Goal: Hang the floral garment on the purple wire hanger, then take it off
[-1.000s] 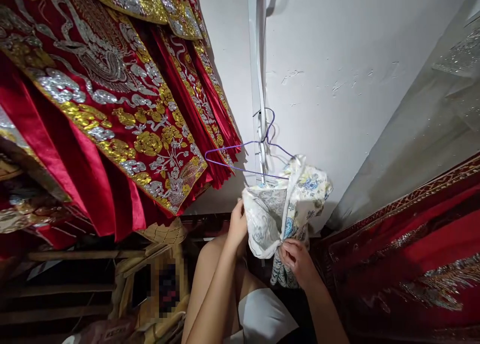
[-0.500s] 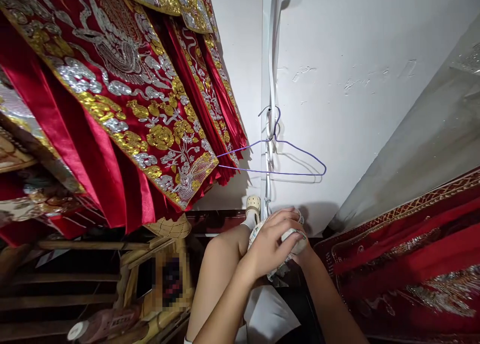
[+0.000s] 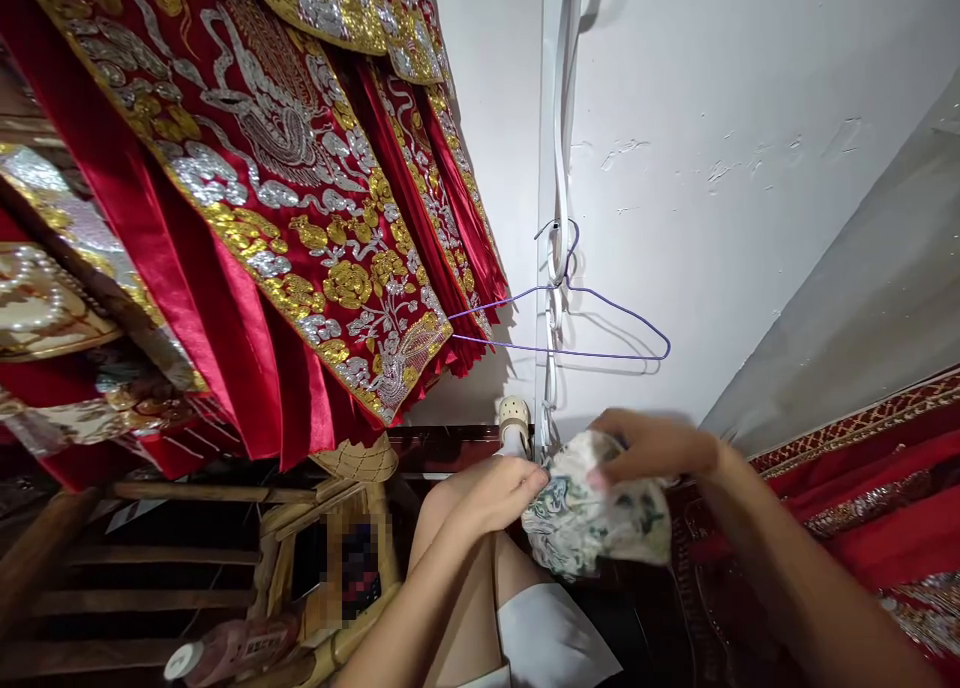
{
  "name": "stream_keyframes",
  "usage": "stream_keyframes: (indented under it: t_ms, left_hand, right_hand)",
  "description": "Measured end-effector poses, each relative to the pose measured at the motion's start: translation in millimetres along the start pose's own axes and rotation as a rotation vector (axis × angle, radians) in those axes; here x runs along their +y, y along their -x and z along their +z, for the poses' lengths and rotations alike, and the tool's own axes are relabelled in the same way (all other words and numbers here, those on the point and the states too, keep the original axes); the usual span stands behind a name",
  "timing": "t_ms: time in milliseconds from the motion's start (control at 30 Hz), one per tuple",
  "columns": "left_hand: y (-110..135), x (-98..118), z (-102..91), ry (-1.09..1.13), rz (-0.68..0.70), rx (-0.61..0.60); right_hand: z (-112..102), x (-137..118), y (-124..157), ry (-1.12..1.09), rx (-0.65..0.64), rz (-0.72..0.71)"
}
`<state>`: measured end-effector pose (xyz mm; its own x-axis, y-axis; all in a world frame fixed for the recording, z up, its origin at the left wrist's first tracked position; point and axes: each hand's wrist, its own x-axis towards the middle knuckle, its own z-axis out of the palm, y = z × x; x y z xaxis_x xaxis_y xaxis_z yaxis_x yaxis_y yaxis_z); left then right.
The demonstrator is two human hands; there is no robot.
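Note:
Above my lap is a crumpled white cloth (image 3: 589,523) with a green and dark print, gathered in folds on the left and flatter on the right. My left hand (image 3: 508,493) is closed on its upper left edge, thumb and fingers together. Across the cloth's upper right side lies my right hand (image 3: 649,448), thumb on the near face and fingers behind it, partly hidden and smeared by motion. Beyond the cloth, a thin purple wire hanger (image 3: 600,353) hangs against the wall from a white strap (image 3: 556,168).
On the left hangs a red garment (image 3: 352,278) embroidered in gold and silver. Below it stands a wooden bamboo-like rack (image 3: 262,538), with a pink bottle (image 3: 240,648) near it. Red embroidered fabric (image 3: 862,528) fills the lower right. A perforated clog (image 3: 514,410) is on my foot.
My right hand has moved right, apart from my left hand, spreading the cloth that was bunched under both hands. More of its print shows. The view has shifted slightly.

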<state>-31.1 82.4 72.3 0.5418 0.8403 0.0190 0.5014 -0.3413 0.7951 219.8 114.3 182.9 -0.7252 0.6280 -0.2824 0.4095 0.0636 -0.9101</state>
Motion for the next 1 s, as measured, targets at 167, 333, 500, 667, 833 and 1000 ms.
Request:
stream_keyframes:
  t_ms: [167, 333, 500, 667, 833, 1000]
  left_hand:
    - [8.1, -4.3, -27.9, 0.112, -0.038, -0.193]
    - [12.6, 1.5, -21.5, 0.377, -0.062, -0.101]
    - [22.0, 9.7, -32.9, 0.686, -0.114, 0.214]
    - [31.0, 17.8, -62.9, 0.098, -0.169, 0.252]
    - [25.2, 17.8, -70.4, -0.533, -0.195, 0.135]
    - [1.2, 6.6, -74.4, -0.521, -0.141, 0.38]
  right_hand:
    - [-36.8, 2.2, -2.6, 0.158, 0.763, -0.143]
    - [-39.9, 29.2, -42.4, 0.209, 0.939, -0.433]
    - [-51.8, 51.2, -73.1, 0.169, 0.952, -0.403]
    - [-69.0, 74.1, -74.7, 0.203, 0.833, -0.348]
    - [-85.2, 83.1, -28.7, 0.312, 1.026, -0.315]
    - [-91.0, 63.3, 18.8, 0.41, 1.048, -0.265]
